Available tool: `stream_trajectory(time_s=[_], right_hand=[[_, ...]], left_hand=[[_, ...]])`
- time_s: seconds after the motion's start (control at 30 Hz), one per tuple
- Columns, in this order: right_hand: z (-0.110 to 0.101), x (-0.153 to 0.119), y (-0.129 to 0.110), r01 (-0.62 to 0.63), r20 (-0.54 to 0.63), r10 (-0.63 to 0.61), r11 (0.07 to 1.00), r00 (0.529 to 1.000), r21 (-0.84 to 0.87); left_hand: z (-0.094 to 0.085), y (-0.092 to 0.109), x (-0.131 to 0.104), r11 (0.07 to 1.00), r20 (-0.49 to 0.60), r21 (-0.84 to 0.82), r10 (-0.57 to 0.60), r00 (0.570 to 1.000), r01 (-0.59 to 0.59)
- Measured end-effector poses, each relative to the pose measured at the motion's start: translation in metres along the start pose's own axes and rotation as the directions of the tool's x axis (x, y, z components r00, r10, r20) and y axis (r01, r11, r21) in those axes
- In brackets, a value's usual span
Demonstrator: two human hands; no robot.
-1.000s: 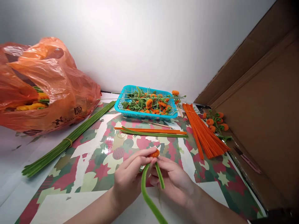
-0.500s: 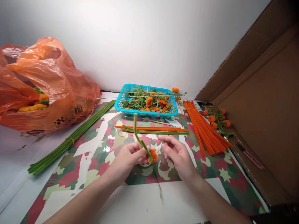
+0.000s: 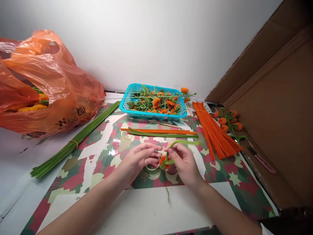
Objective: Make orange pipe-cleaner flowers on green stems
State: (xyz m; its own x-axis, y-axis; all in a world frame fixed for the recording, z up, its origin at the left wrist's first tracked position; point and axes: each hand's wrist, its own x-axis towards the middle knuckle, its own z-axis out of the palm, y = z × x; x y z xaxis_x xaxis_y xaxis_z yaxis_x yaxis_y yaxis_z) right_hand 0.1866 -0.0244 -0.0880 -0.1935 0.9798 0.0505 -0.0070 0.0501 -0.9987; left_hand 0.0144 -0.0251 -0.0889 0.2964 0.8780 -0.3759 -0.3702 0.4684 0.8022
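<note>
My right hand [image 3: 182,160] pinches a green pipe cleaner stem [image 3: 181,142], which bends over the fingers and points right. At its lower end hangs a small orange pipe cleaner flower [image 3: 164,162] with a short green piece beside it. Just to the left, my left hand [image 3: 143,156] has its fingers loosely curled and apart, with nothing visible in them. A whitish ring-shaped thing [image 3: 152,168] lies below those fingers, partly hidden. Beyond the hands, several orange and green pipe cleaners [image 3: 161,133] lie across the table.
A blue basket [image 3: 124,109] of flowers and leaves stands at the back. On the left are an orange plastic bag [image 3: 66,88] and a green pipe cleaner bundle [image 3: 75,142]. Orange pipe cleaners [image 3: 215,133], a flower sprig [image 3: 230,121] and a pink-handled blade [image 3: 262,161] lie right.
The flower has passed from my left hand to my right. Its stem, upright before, now points right. My left fingers have come off it and spread.
</note>
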Motion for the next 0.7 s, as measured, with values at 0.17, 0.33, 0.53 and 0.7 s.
stream_trajectory(time_s=[0.17, 0.33, 0.53, 0.7], right_hand=[[0.001, -0.002, 0.005, 0.103, -0.183, -0.113, 0.993, 0.977, -0.061], [0.001, -0.004, 0.007, 0.235, -0.148, -0.252, 0.964, 0.956, -0.123], [0.005, -0.009, 0.002, 0.229, -0.115, -0.245, 0.963, 0.963, -0.139], [0.012, -0.011, -0.004, 0.228, -0.12, -0.23, 0.973, 0.966, -0.033]], left_hand=[[0.005, -0.007, -0.003, 0.981, -0.008, 0.067, 0.181, 0.984, -0.18], [0.011, -0.014, -0.006, 0.965, 0.006, 0.197, 0.178, 0.984, -0.176], [0.011, -0.007, -0.011, 0.789, -0.041, 0.48, 0.456, 0.889, -0.383], [0.014, -0.003, -0.015, 0.831, -0.101, 0.429, 0.433, 0.896, -0.353]])
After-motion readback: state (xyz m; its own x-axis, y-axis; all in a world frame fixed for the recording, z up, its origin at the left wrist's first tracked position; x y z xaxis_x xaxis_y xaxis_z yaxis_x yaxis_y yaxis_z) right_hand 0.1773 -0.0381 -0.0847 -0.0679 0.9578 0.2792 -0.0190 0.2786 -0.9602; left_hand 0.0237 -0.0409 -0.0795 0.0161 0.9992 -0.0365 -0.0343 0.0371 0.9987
